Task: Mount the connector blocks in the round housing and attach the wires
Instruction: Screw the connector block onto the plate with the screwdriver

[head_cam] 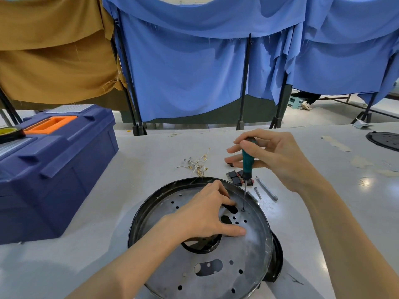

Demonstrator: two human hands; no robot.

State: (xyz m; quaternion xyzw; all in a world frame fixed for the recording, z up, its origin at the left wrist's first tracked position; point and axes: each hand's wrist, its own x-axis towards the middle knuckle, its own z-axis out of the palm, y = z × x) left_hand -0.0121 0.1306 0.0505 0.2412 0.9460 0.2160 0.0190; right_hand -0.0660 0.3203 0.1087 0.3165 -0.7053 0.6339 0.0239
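The round metal housing (248,251) lies flat on the table in front of me, its grey plate full of holes and slots. My left hand (207,214) rests on the plate, fingers reaching into a slot at the upper right. My right hand (274,156) grips the top of a green-handled screwdriver (246,162), held upright with its tip in a hole of the plate. Black and red connector blocks (236,179) lie just behind the housing's rim. A bundle of thin wires (197,162) with brass ends lies further left.
A blue toolbox (56,169) with an orange handle stands at the left, a tape roll (9,133) on its lid. Loose screws (257,193) and a metal bit (266,188) lie right of the blocks. Another round plate (384,140) sits at the far right edge.
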